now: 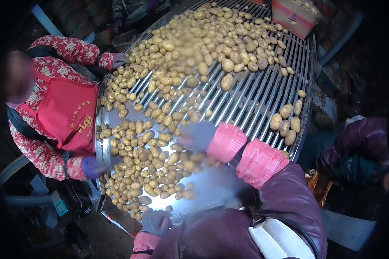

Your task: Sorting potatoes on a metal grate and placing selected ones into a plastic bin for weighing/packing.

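Note:
In a grey glove, my right hand (197, 136) is blurred above the potatoes where the metal bars meet the smooth metal tray (207, 191); whether its fingers hold anything is unclear. My left hand (155, 221), also gloved in grey, is at the tray's near edge beside the lowest potatoes (137, 210). Its thumb stands apart from the fingers, and nothing shows in it. Loose potatoes (149, 155) cover much of the tray's left side. A larger heap of potatoes (210, 35) spreads over the far part of the slatted metal rack (246, 100).
Across the left edge, a co-worker in a red apron (71, 113) has one hand (120, 60) at the heap and a purple-gloved hand (94, 167) by the tray. Several potatoes (285, 121) lie on the right bars. A red cardboard box (293, 19) stands at the far right.

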Motion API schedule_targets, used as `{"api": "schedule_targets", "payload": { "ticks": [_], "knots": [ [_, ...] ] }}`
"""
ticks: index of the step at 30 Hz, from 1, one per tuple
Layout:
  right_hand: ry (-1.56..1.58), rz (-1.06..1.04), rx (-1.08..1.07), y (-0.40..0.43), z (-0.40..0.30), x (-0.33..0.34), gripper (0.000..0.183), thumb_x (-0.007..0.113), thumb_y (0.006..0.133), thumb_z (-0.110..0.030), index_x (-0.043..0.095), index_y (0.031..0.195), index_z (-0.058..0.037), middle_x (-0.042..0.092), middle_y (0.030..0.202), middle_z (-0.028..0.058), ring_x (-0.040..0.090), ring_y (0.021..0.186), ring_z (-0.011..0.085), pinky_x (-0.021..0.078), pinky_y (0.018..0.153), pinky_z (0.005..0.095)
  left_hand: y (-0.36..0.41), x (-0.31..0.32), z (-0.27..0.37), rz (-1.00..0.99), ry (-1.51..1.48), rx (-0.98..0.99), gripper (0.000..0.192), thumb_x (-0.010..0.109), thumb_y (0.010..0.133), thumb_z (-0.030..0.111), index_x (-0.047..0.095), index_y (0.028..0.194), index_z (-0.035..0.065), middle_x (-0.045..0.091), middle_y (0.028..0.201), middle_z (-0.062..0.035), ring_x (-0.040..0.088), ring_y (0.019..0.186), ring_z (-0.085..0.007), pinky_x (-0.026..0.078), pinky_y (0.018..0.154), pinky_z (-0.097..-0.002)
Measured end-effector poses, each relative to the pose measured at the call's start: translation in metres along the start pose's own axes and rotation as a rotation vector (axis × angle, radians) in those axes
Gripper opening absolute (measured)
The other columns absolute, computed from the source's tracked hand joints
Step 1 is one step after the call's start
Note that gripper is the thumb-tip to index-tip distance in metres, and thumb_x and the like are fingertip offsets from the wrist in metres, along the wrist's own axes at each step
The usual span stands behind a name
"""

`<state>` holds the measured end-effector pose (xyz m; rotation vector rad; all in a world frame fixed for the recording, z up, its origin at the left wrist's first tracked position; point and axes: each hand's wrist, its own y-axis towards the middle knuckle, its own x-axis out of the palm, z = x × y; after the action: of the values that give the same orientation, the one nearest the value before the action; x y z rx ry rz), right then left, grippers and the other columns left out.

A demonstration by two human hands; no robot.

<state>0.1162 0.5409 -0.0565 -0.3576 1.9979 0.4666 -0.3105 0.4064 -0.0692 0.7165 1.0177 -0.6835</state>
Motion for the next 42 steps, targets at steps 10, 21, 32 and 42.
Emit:
{"api": "schedule_targets", "payload": {
  "ticks": [10,21,32,42],
  "knots": [
    [-0.072,0.226,0.867,0.105,0.171,-0.056,0.058,0.055,0.09,-0.062,0.062,0.131,-0.0224,0.051,0.134,0.0237,0.055,0.12,0.0432,0.0453,0.102,0.0515,0.027,-0.018,0.0,-0.247,-0.155,-0.244,0.014,0.06,0.081,0.026,0.069,0.089,0.019,0.069,0.08,0.0026,0.063,0.071,-0.0225,0.044,0.079,-0.044],
    [0.191,-0.015,0.088,0.069,0.122,0.009,0.034,0.062,0.09,-0.034,0.067,0.124,-0.0279,0.064,0.115,0.0145,0.057,0.114,0.0367,0.0482,0.096,0.0444,0.019,-0.002,-0.002,0.014,0.044,0.022,0.013,0.064,0.079,0.025,0.064,0.091,0.0212,0.066,0.088,0.003,0.061,0.081,-0.0188,0.044,0.082,-0.0445],
    [-0.154,0.593,0.674,0.006,0.167,-0.053,0.048,0.069,0.084,-0.035,0.062,0.127,-0.0182,0.059,0.122,0.016,0.057,0.113,0.0369,0.0455,0.099,0.048,0.031,-0.011,0.006,-0.175,-0.015,-0.07,0.009,0.061,0.08,0.027,0.065,0.082,0.0195,0.065,0.082,0.0018,0.062,0.075,-0.0218,0.045,0.073,-0.0435],
    [-0.225,0.1,0.554,0.013,0.158,-0.043,0.043,0.068,0.076,-0.045,0.067,0.114,-0.0242,0.059,0.121,0.0052,0.054,0.115,0.0306,0.0467,0.096,0.0496,0.014,-0.006,0.004,-0.107,0.096,0.088,0.021,0.066,0.079,0.018,0.071,0.099,0.0185,0.069,0.096,-0.0034,0.066,0.081,-0.027,0.05,0.07,-0.0438]
  ]
}}
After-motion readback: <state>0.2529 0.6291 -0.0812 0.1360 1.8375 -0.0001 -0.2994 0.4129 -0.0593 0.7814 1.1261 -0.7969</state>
